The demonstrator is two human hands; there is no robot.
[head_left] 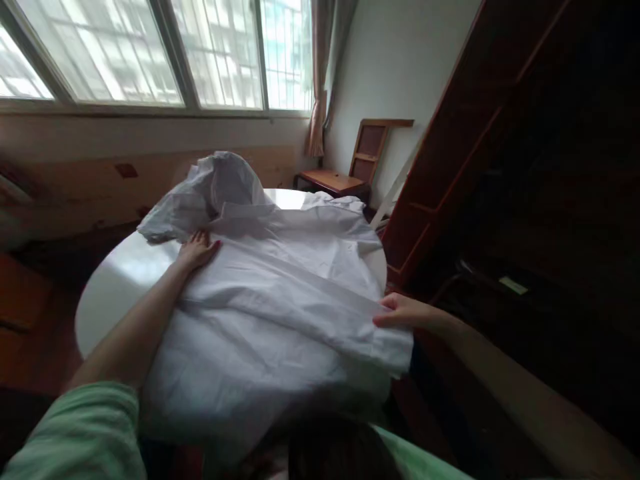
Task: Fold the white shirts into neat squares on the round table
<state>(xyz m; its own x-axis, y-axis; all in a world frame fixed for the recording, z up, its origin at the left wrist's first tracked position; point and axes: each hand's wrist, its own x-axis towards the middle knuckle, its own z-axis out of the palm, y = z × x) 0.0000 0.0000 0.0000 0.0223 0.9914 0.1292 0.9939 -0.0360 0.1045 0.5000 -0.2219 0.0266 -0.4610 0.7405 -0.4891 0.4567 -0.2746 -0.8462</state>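
A large white cloth (270, 280), wrinkled and partly folded into layers, lies over a round white table (107, 297) and hangs off its near edge. My left hand (199, 251) rests flat on the cloth's left side, thumb apart from the fingers. At the right edge, my right hand (395, 312) pinches a folded strip of the cloth between thumb and fingers. A crumpled, greyish-white bundle (220, 183) is heaped just beyond my left hand; whether it is part of the same cloth I cannot tell.
Barred windows (220, 53) run along the far wall, with a curtain (316, 127) at their right end. A low wooden table (333, 180) stands in the far corner beside a wooden panel (370, 143). Tall dark red woodwork (425, 200) leans close on the right.
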